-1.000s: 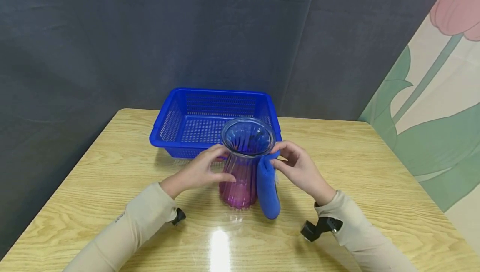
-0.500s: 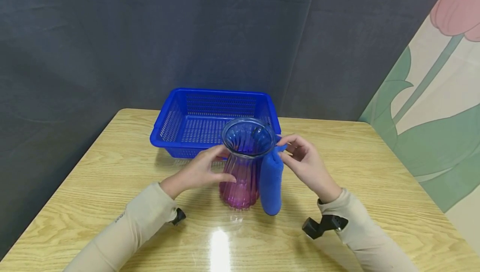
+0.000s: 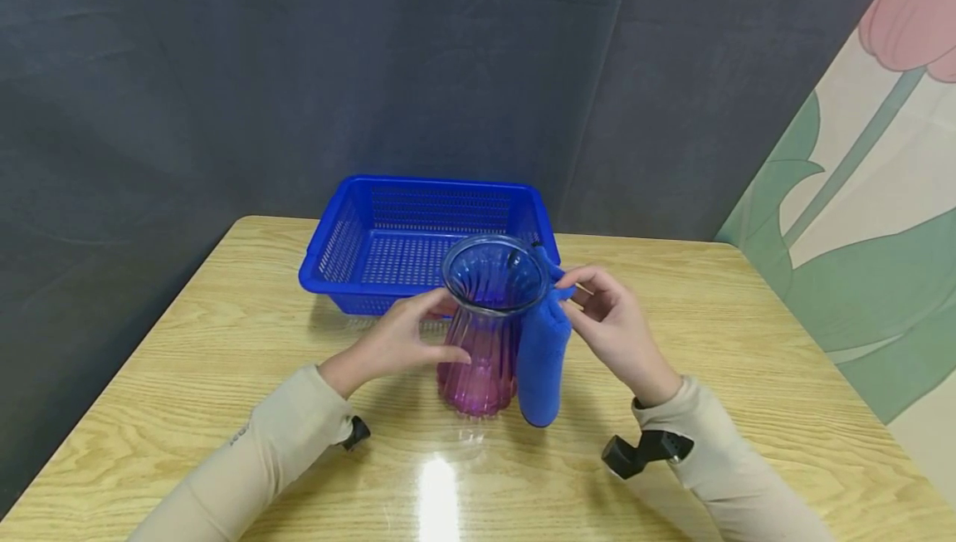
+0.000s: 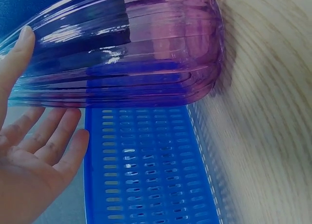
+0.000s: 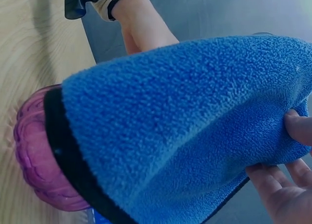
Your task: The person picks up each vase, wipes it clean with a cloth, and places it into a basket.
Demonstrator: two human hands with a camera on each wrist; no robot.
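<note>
A ribbed glass vase (image 3: 480, 359), blue at its flared mouth and pink at its base, stands upright on the table in front of the basket. My left hand (image 3: 399, 341) holds it from the left, thumb on the near side and fingers reaching behind. In the left wrist view the thumb (image 4: 22, 48) touches the glass. On the vase's right side hangs a fluffy blue towel (image 3: 543, 359), its top edge pinched between the thumb and fingers of my right hand (image 3: 616, 330). The right wrist view has the towel (image 5: 180, 116) covering most of the vase, leaving the pink base visible.
Behind the vase sits a blue perforated plastic basket (image 3: 411, 256) on the wooden table (image 3: 709, 343). A dark grey curtain (image 3: 373, 69) hangs past the table's far edge. To the right is a wall panel (image 3: 881, 218) with a painted flower.
My right hand has shifted slightly right and up with the towel. More of the towel now shows behind the vase's rim. The vase and left hand have stayed in place.
</note>
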